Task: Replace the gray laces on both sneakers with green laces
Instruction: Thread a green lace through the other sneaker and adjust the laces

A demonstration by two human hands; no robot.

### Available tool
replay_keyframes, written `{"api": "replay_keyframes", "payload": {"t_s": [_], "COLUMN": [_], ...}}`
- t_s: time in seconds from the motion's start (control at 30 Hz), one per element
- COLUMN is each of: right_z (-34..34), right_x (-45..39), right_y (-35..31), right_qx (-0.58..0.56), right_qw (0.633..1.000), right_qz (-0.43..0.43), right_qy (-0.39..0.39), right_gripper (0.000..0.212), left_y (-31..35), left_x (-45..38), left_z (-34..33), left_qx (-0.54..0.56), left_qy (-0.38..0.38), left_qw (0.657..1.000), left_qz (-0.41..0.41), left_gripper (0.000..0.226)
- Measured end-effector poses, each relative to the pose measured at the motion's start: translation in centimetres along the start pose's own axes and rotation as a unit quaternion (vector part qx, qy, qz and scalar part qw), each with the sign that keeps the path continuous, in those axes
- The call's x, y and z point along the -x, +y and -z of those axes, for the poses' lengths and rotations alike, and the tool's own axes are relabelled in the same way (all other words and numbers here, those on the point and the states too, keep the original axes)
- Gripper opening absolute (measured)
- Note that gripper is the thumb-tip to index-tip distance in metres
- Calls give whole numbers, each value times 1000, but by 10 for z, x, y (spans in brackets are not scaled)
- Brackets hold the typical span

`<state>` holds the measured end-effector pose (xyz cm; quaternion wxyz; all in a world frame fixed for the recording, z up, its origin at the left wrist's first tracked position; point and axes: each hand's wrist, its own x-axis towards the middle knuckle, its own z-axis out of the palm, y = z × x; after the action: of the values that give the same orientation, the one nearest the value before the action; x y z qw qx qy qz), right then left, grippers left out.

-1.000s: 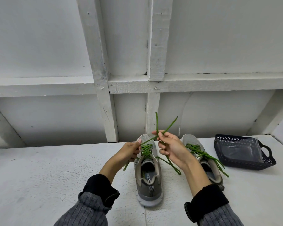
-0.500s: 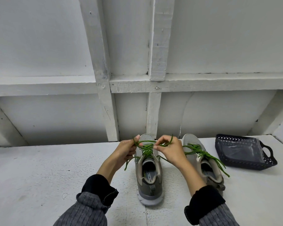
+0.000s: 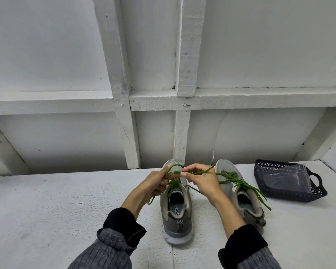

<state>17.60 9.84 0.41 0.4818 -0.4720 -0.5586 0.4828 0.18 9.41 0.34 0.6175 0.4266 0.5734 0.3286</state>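
A white counter [image 3: 47, 206] runs the full width, its paint rough and speckled, with a few scuffs. Behind it stands a white wall [image 3: 47, 45] of flat panels framed by painted wooden beams [image 3: 122, 94]: two uprights crossed by one long rail, with slanted braces low at either edge (the paint is chipped at the joints). The light is soft and even, with faint shadows.
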Motion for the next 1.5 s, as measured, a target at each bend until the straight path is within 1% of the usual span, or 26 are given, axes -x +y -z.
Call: {"api": "replay_keyframes", "payload": {"t_s": [0.17,0.3,0.4,0.47,0.53,0.57,0.6,0.63,0.67,0.7,0.73,0.8,0.87,0.9,0.93,1.0,1.07,1.1,1.13,1.17,1.2,1.23,1.33,1.37,1.43,1.5], "right_z": [1,2,4,8,12,14,16,18,20,21,24,28,29,28,27,25,21,19,18,17,16,16,17,17,18,19], "right_x": [0,-1,-3,-4,-5,-7,-7,-8,-8,-7,-7,-3,1,2,2,3,4,5,7,9,10,12,15,16,16,14], "right_y": [8,17,20,16,10,9,9,9,8,9,11,18,25,28,30,34,33,32,29,27,24,22,23,24,24,23], "right_qx": [-4,13,42,-61,-179,-187,-149,-70,29,130,226,428,570,601,608,581,499,424,337,261,212,195,201,202,222,227], "right_qw": [1000,999,999,996,978,975,980,989,994,989,973,903,820,798,794,811,862,900,935,957,967,967,956,956,954,958], "right_qz": [-1,4,22,-19,-48,-55,-53,-43,-25,-6,9,43,52,38,13,-28,-33,-39,-56,-81,-106,-127,-163,-165,-148,-123], "right_qy": [-16,-36,11,66,96,109,118,120,106,76,39,5,4,-4,-19,-60,-86,-91,-94,-96,-98,-104,-136,-138,-136,-124], "right_gripper": [12,19,22,24,24,24,24,24,23,23,24,24,22,20,19,34,51,52,48,41,34,28,14,14,25,33], "left_y": [-1,-3,-9,-12,-11,-12,-12,-14,-19,-25,-31,-44,-56,-61,-67,-76,-77,-75,-73,-70,-66,-62,-56,-57,-56,-53], "left_x": [-5,-5,-9,-11,-11,-10,-9,-8,-7,-6,-4,-3,-7,-9,-12,-17,-18,-17,-16,-13,-9,-6,0,0,1,0], "left_z": [-8,-8,1,11,23,29,35,40,45,50,54,60,63,63,62,57,51,48,45,41,39,37,34,34,34,36], "left_qx": [196,276,330,384,447,430,369,272,155,30,-97,-322,-457,-495,-513,-521,-504,-467,-402,-330,-276,-254,-260,-255,-237,-233], "left_qy": [41,81,144,189,225,251,284,312,337,358,372,392,375,349,319,278,248,213,164,113,81,65,22,5,-17,4], "left_qw": [980,957,930,898,856,856,873,898,915,919,909,850,798,789,792,805,821,846,883,920,943,953,960,963,970,970], "left_qz": [-20,-40,-71,-103,-132,-140,-143,-148,-156,-165,-164,-141,-121,-104,-85,-59,-103,-145,-176,-181,-169,-152,-103,-86,-60,-73], "left_gripper": [11,3,11,15,16,14,11,7,7,9,10,11,16,19,21,31,33,29,24,23,27,33,51,54,58,58]}}
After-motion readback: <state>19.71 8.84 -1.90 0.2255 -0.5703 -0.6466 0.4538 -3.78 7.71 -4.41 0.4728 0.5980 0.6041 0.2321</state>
